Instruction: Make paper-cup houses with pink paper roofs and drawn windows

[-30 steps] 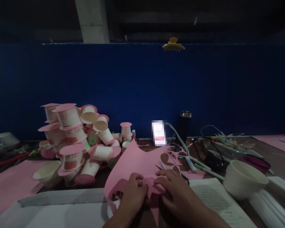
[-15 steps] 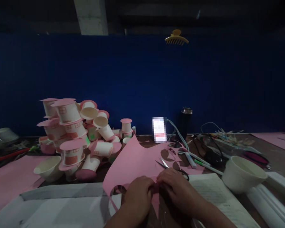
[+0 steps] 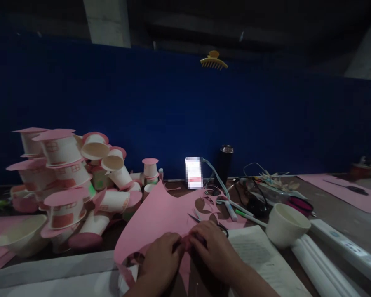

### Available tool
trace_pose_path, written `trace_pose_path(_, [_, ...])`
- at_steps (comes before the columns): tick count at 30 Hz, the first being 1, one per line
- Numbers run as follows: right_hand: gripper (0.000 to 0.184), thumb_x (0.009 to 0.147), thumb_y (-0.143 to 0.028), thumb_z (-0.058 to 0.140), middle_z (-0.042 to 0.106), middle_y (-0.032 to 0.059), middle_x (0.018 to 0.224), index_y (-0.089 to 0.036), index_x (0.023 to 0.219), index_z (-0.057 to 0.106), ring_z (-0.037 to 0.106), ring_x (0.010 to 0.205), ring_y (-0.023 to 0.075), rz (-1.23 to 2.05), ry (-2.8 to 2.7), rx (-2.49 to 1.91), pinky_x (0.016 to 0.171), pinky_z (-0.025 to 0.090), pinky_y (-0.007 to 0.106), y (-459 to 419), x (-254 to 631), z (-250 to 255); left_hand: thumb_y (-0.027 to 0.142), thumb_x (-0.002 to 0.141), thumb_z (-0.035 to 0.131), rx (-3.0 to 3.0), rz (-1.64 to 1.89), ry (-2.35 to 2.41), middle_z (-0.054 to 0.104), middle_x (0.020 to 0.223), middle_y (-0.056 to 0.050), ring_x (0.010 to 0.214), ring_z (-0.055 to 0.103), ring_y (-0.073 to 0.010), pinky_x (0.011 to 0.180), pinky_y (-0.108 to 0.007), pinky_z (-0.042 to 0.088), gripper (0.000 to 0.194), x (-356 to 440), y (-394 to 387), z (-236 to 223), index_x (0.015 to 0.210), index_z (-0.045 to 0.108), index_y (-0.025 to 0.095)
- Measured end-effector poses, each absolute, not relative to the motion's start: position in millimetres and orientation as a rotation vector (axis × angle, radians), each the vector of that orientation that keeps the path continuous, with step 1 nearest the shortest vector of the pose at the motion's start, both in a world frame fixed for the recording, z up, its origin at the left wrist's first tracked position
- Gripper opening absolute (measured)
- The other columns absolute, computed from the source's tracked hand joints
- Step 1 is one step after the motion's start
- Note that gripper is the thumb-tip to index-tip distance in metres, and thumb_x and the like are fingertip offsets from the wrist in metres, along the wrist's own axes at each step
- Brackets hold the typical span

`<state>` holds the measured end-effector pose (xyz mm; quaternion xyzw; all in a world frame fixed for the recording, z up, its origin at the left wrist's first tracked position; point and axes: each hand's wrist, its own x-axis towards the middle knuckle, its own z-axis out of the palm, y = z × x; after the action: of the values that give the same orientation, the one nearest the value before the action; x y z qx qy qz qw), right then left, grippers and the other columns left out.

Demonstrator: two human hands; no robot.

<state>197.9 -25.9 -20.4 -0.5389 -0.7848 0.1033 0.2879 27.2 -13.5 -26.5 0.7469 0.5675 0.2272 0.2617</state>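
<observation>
My left hand and my right hand meet over the near middle of the table, both closed. Their fingertips pinch a small piece of pink paper, mostly covered by the fingers. Behind and beneath lies a large pink paper sheet, curled at its left edge, with round holes cut in it. A pair of scissors rests on that sheet just beyond my right hand, its dark handles partly hidden. A printed booklet lies right of my right hand.
Stacked paper cups with pink paper discs crowd the left, beside a pale bowl. At the right are a white cup, a power strip and cables. A lit phone and a black bottle stand behind.
Both hands have closed around the pink paper piece, which showed more plainly between spread fingers before. The view has swung right, so everything sits further left.
</observation>
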Motion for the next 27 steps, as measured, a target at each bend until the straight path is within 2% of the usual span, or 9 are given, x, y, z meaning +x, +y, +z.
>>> trace_pose_path(6, [0.022, 0.088, -0.028, 0.047, 0.067, 0.0045, 0.103, -0.022, 0.102, 0.064, 0.059, 0.099, 0.0197, 0.081, -1.814, -1.616, 0.087, 0.044, 0.029, -11.5, 217.3, -18.7, 0.028, 0.081, 0.045, 2.005, 0.602, 1.583, 0.064, 0.078, -0.005, 0.075, 0.056, -0.0203, 0.063, -0.027, 0.028, 0.021, 27.2, -13.0, -27.2, 0.066, 0.058, 0.020])
trace_pose_path(10, [0.034, 0.091, -0.029, 0.038, 0.061, 0.0128, 0.114, -0.016, 0.117, 0.057, 0.053, 0.110, 0.0269, -0.044, -1.524, -1.876, 0.094, 0.038, 0.040, 9.7, 258.7, -6.0, 0.028, 0.082, 0.044, 2.034, 0.591, 1.608, 0.063, 0.076, -0.003, 0.075, 0.055, -0.0186, 0.063, -0.026, 0.028, 0.022, 28.0, -12.9, -28.7, 0.066, 0.058, 0.021])
trace_pose_path(14, [0.025, 0.083, -0.029, 0.058, 0.064, 0.0179, 0.097, -0.010, 0.098, 0.066, 0.053, 0.108, 0.0347, 0.023, -1.389, -2.130, 0.093, 0.038, 0.046, 30.0, 287.4, -12.0, 0.028, 0.081, 0.045, 2.076, 0.544, 1.613, 0.063, 0.079, -0.002, 0.075, 0.055, -0.0164, 0.063, -0.024, 0.030, 0.019, 27.5, -11.5, -31.4, 0.070, 0.058, 0.020])
trace_pose_path(16, [0.027, 0.082, -0.030, 0.062, 0.063, 0.0171, 0.102, -0.009, 0.099, 0.065, 0.055, 0.106, 0.0314, 0.104, -1.342, -2.206, 0.093, 0.040, 0.046, 37.2, 291.5, -22.5, 0.028, 0.082, 0.046, 2.096, 0.529, 1.627, 0.064, 0.081, -0.001, 0.077, 0.055, -0.0158, 0.064, -0.024, 0.030, 0.018, 26.9, -11.4, -32.1, 0.071, 0.058, 0.020])
trace_pose_path(18, [0.030, 0.088, -0.032, 0.058, 0.059, 0.0095, 0.115, -0.014, 0.112, 0.058, 0.059, 0.101, 0.0230, 0.202, -1.298, -2.235, 0.086, 0.048, 0.043, 41.0, 292.8, -30.6, 0.028, 0.083, 0.045, 2.104, 0.520, 1.636, 0.064, 0.081, -0.001, 0.077, 0.055, -0.0155, 0.064, -0.023, 0.031, 0.019, 26.5, -11.9, -32.1, 0.071, 0.058, 0.020])
trace_pose_path(21, [0.030, 0.091, -0.031, 0.055, 0.057, 0.0072, 0.120, -0.018, 0.118, 0.054, 0.060, 0.099, 0.0198, 0.346, -1.264, -2.174, 0.083, 0.051, 0.041, 39.6, 295.8, -29.1, 0.028, 0.083, 0.045, 2.085, 0.520, 1.628, 0.064, 0.080, -0.001, 0.077, 0.056, -0.0158, 0.064, -0.024, 0.031, 0.020, 26.2, -12.5, -30.9, 0.071, 0.059, 0.020])
trace_pose_path(24, [0.027, 0.089, -0.033, 0.056, 0.062, 0.0060, 0.108, -0.016, 0.110, 0.058, 0.062, 0.089, 0.0182, 0.508, -1.256, -2.024, 0.075, 0.053, 0.036, 31.0, 296.9, -14.7, 0.027, 0.081, 0.046, 2.052, 0.530, 1.626, 0.065, 0.079, -0.002, 0.075, 0.056, -0.0161, 0.062, -0.024, 0.030, 0.019, 26.5, -11.7, -29.0, 0.070, 0.059, 0.020])
trace_pose_path(25, [0.027, 0.088, -0.037, 0.054, 0.065, 0.0065, 0.093, -0.015, 0.101, 0.062, 0.062, 0.078, 0.0177, 0.569, -1.256, -1.951, 0.065, 0.051, 0.029, 27.2, 294.9, -9.7, 0.027, 0.081, 0.046, 2.042, 0.526, 1.634, 0.065, 0.078, -0.002, 0.075, 0.056, -0.0163, 0.061, -0.025, 0.029, 0.019, 26.6, -11.3, -28.4, 0.069, 0.059, 0.020])
trace_pose_path(27, [0.037, 0.088, -0.048, 0.047, 0.060, 0.0030, 0.069, -0.015, 0.095, 0.063, 0.056, 0.055, 0.0135, 0.721, -1.250, -1.784, 0.043, 0.039, 0.022, 18.9, 286.1, -2.4, 0.026, 0.080, 0.046, 2.033, 0.518, 1.644, 0.066, 0.077, -0.002, 0.074, 0.057, -0.0168, 0.059, -0.025, 0.029, 0.019, 26.7, -10.4, -27.4, 0.068, 0.059, 0.020])
